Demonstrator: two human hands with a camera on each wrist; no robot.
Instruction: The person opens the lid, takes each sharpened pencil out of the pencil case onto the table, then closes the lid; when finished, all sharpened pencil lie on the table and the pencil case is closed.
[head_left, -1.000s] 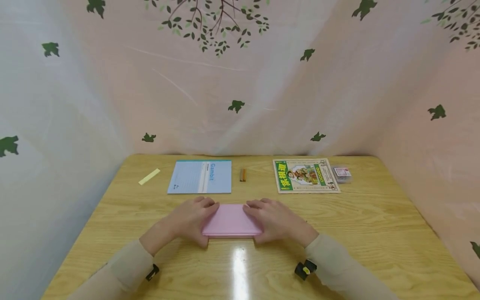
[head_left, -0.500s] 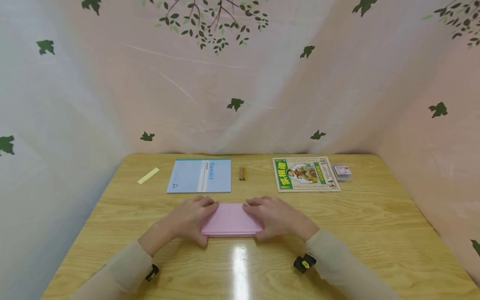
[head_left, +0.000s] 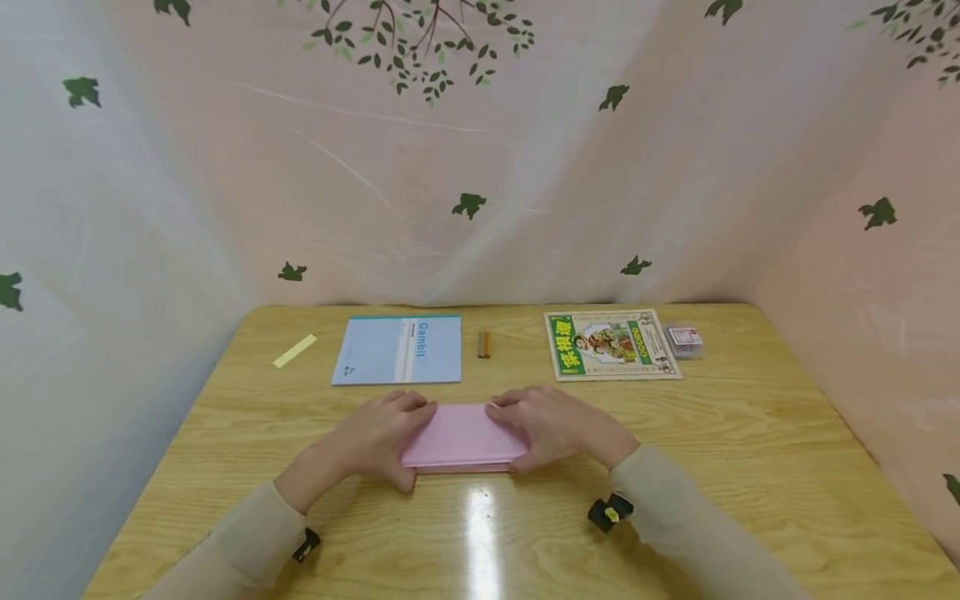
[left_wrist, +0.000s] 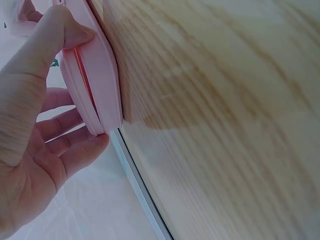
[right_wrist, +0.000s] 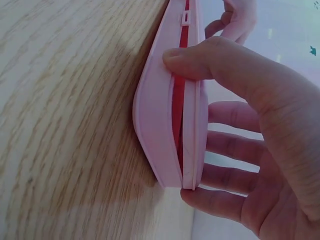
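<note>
A pink pencil case [head_left: 465, 433] lies flat on the table between my two hands. My left hand [head_left: 378, 433] grips its left end, the thumb at the front side and the fingers along the far side. My right hand [head_left: 551, 427] grips the right end in the same way. In the right wrist view, a red strip shows in the gap between the case's lid [right_wrist: 192, 130] and its base [right_wrist: 155, 120], beside the thumb; a small pink tab [right_wrist: 186, 18] sits higher up. The left wrist view shows a narrower red gap. The inside is hidden.
Behind the case lie a blue notebook [head_left: 397, 350], a small orange-and-grey item [head_left: 484, 345] and an illustrated booklet [head_left: 611, 344]. A small clear box [head_left: 684, 342] with a white label touches or nearly touches the booklet. A yellow strip [head_left: 295, 351] lies far left on the wooden table [head_left: 742, 433].
The case's lid has risen slightly at the right front, and a gap now shows there. My right hand has lifted a little with it; the left hand stays nearly still.
</note>
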